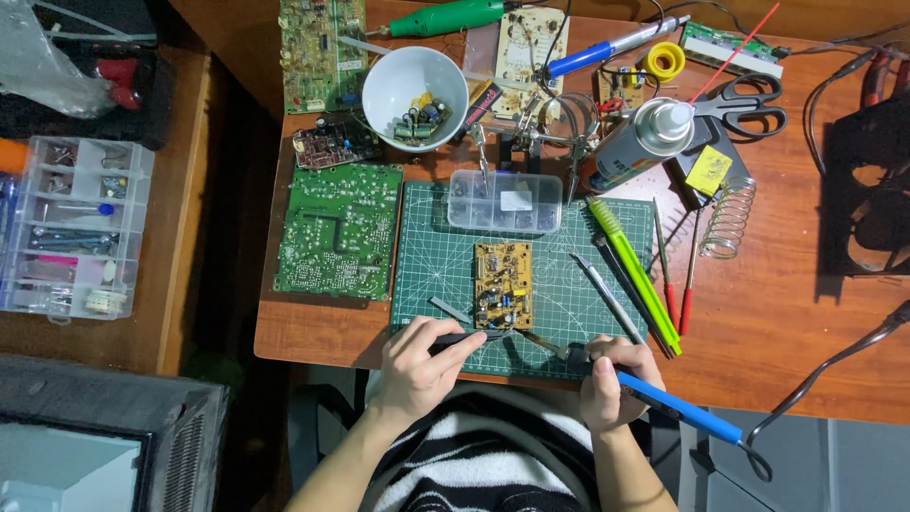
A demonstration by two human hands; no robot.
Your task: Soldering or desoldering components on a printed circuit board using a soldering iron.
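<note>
Left hand grip closed on dark tweezers, tips at near edge of small yellow circuit board. Right hand grip closed around blue-handled soldering iron, tip toward same board. Board lies flat on green cutting mat, tabletop centre, just before clear parts box.

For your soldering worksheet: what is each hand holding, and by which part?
Right hand grips a blue-handled soldering iron at the handle's front end. Left hand pinches dark tweezers mid-shaft, tips at the yellow circuit board.
</note>
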